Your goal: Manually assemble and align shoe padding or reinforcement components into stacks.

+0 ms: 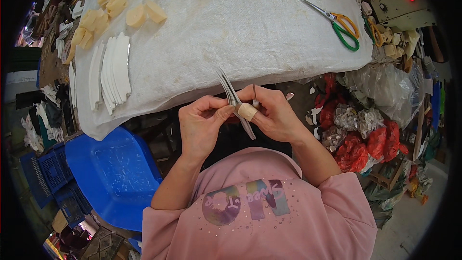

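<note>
Between my two hands, just off the table's near edge, a thin stack of pale strips point(228, 88) stands on a slant. My left hand point(201, 123) pinches it from the left with thumb and fingertips. My right hand point(276, 114) grips it from the other side, its thumb wrapped in a beige cover point(248, 112). A slim dark tool point(255, 94) with a pale lower part sticks up from the right fingers; its kind is not clear. Curved white strips point(116, 70) lie fanned in a group on the left of the table.
White woven sheeting point(216, 33) covers the table. Scissors point(339, 23) with green and yellow handles lie at its right. Yellowish moulded blocks point(116, 5) cluster at the far left. A blue plastic chair point(115, 178) stands left of me. Red plastic bags point(358, 151) and scraps pile up at right.
</note>
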`<state>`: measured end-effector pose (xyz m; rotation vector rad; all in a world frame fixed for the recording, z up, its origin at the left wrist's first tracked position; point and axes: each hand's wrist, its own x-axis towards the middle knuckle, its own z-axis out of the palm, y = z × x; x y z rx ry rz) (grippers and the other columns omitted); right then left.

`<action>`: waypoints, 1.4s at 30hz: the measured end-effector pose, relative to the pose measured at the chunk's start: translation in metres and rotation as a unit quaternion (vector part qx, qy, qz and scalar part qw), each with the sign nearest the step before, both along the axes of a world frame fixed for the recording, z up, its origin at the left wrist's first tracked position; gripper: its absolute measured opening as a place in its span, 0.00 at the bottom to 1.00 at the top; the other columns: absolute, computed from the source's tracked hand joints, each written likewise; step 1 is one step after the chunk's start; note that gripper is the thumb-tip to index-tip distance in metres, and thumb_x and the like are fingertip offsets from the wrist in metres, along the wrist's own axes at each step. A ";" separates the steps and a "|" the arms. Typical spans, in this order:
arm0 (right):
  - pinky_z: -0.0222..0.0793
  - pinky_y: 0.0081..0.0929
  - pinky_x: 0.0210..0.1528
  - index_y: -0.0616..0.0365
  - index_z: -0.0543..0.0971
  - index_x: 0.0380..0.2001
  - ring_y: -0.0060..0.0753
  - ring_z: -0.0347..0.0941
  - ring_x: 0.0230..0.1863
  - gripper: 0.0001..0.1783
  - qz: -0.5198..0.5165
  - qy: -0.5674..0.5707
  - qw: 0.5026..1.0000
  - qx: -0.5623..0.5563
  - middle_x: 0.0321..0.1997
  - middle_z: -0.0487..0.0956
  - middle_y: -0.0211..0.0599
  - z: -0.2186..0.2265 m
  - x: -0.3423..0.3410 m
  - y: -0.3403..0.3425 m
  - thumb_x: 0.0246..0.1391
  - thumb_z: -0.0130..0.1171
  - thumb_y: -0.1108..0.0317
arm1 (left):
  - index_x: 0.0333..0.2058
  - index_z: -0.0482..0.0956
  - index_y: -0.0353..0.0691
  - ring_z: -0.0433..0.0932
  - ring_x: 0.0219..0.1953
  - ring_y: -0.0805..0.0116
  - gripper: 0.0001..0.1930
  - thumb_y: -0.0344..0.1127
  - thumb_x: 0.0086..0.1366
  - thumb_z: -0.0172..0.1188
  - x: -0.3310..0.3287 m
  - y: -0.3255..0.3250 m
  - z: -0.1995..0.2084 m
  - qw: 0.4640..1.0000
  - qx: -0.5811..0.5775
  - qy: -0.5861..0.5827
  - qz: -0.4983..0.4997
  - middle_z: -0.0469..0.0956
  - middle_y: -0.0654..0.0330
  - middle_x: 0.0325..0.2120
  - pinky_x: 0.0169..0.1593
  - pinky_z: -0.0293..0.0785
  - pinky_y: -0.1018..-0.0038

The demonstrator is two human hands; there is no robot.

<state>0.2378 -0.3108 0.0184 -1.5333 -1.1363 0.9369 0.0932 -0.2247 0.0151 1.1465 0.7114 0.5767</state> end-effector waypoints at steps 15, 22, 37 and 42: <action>0.63 0.32 0.24 0.65 0.74 0.29 0.42 0.70 0.21 0.05 -0.014 -0.043 0.999 -0.002 0.21 0.71 0.43 -0.001 -0.004 -0.002 0.48 0.53 0.74 | 0.29 0.78 0.29 0.76 0.30 0.73 0.04 0.23 0.54 0.62 0.001 -0.004 0.002 0.999 -0.046 0.017 -0.009 0.78 0.56 0.27 0.38 0.74 0.78; 0.65 0.30 0.25 0.65 0.74 0.29 0.39 0.71 0.22 0.06 -0.008 -0.033 0.999 -0.010 0.22 0.73 0.44 0.003 -0.003 -0.002 0.48 0.52 0.74 | 0.29 0.78 0.27 0.78 0.27 0.71 0.04 0.23 0.55 0.60 0.001 0.000 -0.003 0.994 -0.098 -0.035 -0.022 0.78 0.55 0.25 0.34 0.77 0.77; 0.65 0.25 0.22 0.66 0.74 0.29 0.31 0.71 0.19 0.06 -0.005 -0.012 1.000 -0.012 0.20 0.75 0.39 0.005 0.000 -0.002 0.50 0.52 0.73 | 0.30 0.78 0.28 0.77 0.27 0.73 0.05 0.25 0.56 0.60 0.001 -0.001 0.001 0.999 -0.045 0.003 -0.029 0.78 0.57 0.23 0.33 0.75 0.79; 0.65 0.26 0.23 0.65 0.74 0.29 0.32 0.71 0.19 0.06 -0.006 -0.032 0.999 -0.007 0.20 0.74 0.40 0.004 -0.001 -0.002 0.50 0.52 0.73 | 0.31 0.78 0.28 0.77 0.26 0.75 0.05 0.25 0.57 0.60 0.001 -0.001 0.004 0.998 0.006 0.056 -0.043 0.78 0.57 0.23 0.33 0.74 0.81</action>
